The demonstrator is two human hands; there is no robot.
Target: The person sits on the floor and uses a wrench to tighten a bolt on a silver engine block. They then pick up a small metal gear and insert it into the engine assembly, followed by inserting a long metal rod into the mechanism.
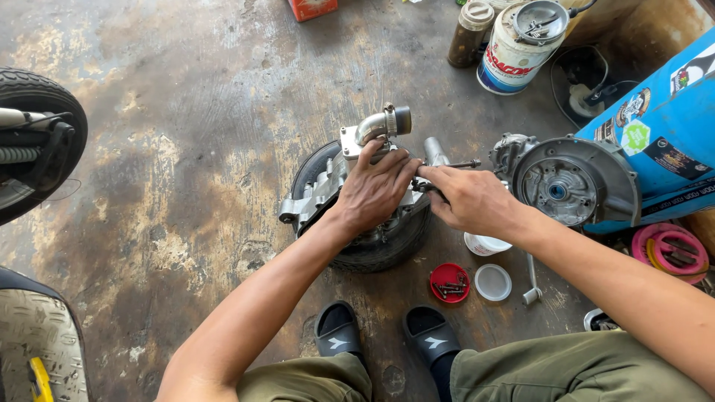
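While we crouched over the stained concrete floor (pixel 208 126), our left hand (pixel 372 190) lay flat across the top of the engine casing (pixel 320 190), its fingers (pixel 398 165) close together and curled over the metal. The casing rested on a small black tyre (pixel 380 249) lying on its side just in front of our black sandals (pixel 383 335). Its long axis ran from lower left to upper right, and a bent silver intake pipe (pixel 381 125) rose from its far end, its dark mouth pointing right. Our right hand (pixel 469 199) met the left one there, fingers pinched around a slim dark tool (pixel 456 164) whose shaft pointed right, towards a round grey engine cover (pixel 573 182) near a blue drum (pixel 663 126).

The floor was oil-darkened and blotchy. A red lid of screws (pixel 450 283), a clear lid (pixel 493 282) and a white cup (pixel 485 244) sat near our right wrist; a tin can (pixel 518 48) and a brown jar (pixel 469 31) stood farther off.

Our hands hid the spot where the tool met the casing, so we could not tell what it gripped. A scooter wheel (pixel 33 141) was cut off at the left edge.
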